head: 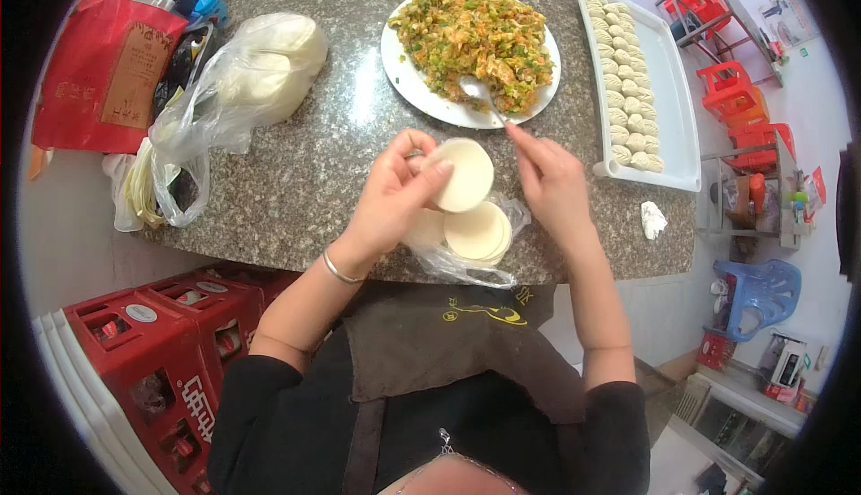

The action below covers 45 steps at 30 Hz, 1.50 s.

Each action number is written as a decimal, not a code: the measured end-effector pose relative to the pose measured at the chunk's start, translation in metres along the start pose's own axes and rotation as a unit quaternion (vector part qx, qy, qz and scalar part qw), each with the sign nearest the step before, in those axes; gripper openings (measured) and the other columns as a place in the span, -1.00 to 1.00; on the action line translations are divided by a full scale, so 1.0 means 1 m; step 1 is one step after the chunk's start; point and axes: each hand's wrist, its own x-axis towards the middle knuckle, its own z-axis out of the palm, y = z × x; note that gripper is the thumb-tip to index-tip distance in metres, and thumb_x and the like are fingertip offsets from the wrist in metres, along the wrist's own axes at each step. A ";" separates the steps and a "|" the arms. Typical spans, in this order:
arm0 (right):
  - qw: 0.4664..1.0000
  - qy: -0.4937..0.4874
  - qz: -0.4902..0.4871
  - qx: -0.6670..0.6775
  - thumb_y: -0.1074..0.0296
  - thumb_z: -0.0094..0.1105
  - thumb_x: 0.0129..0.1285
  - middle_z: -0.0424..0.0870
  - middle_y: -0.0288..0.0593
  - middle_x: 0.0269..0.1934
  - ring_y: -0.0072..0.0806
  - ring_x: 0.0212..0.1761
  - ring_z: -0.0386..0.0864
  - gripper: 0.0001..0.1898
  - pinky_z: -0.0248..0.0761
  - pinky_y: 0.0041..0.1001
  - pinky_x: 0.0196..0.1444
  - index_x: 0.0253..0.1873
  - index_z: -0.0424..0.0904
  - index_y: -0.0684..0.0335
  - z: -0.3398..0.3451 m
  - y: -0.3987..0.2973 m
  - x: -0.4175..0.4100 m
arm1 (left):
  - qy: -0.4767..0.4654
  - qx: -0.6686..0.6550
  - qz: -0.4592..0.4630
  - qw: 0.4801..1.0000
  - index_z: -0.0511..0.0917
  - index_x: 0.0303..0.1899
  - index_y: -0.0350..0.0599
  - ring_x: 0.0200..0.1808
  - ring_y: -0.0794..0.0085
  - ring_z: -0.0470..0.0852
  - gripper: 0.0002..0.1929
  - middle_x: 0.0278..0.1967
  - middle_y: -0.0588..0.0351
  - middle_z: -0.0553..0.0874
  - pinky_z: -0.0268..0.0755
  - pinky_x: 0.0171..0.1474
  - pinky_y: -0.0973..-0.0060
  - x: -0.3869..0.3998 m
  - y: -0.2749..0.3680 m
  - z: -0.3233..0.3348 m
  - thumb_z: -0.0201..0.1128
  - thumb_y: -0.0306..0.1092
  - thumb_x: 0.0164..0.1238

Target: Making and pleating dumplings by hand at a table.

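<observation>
Between the thumb and fingers of my left hand [400, 189] is a round dough wrapper [465, 175], its pale face turned up. My right hand [550, 175] grips the handle of a metal spoon [479, 91], whose bowl rests in the chopped vegetable filling [471, 37]. That filling is heaped on a white plate [398, 85] and has green and orange bits in it. Below the held wrapper, a stack of wrappers [474, 231] lies on a clear plastic bag [457, 268] near the counter's edge.
A white tray [666, 85] at the right holds rows of pleated dumplings [625, 78]. A crumpled white tissue [652, 219] lies below it. At the left are a plastic bag of wrappers [269, 68] and a red paper bag [81, 85]. Red bottle crates [168, 333] stand beside the granite counter [289, 185].
</observation>
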 end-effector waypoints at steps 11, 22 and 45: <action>0.999 -0.009 0.017 0.042 0.50 0.12 0.24 0.65 0.07 -0.36 -0.11 -0.35 0.64 -0.70 0.48 -0.26 -0.27 0.07 0.62 0.20 0.006 0.012 -0.002 | 0.085 -0.278 -0.121 0.949 0.35 0.19 -0.37 0.09 0.28 0.61 -0.67 0.08 -0.08 0.58 0.57 0.14 0.37 0.008 -0.010 -0.029 0.01 -0.49 0.46; 0.981 -0.077 0.138 0.109 0.53 0.11 0.25 0.69 0.12 -0.27 -0.17 -0.34 0.69 -0.72 0.50 -0.39 -0.26 0.06 0.63 0.27 -0.006 -0.004 0.008 | 0.076 -0.340 -0.141 0.927 0.35 0.20 -0.28 0.27 0.15 0.45 -0.65 0.19 -0.07 0.51 0.17 0.39 0.11 0.027 -0.017 -0.016 -0.03 -0.29 0.52; 0.970 -0.131 0.129 0.162 0.52 0.08 0.28 0.68 0.16 -0.27 -0.20 -0.32 0.70 -0.71 0.50 -0.38 -0.24 0.08 0.61 0.28 0.007 -0.022 0.000 | 0.069 -0.318 -0.087 0.942 0.20 0.32 -0.33 0.33 0.19 0.39 -0.55 0.28 -0.11 0.41 0.24 0.41 0.23 0.036 0.001 -0.013 -0.21 -0.20 0.60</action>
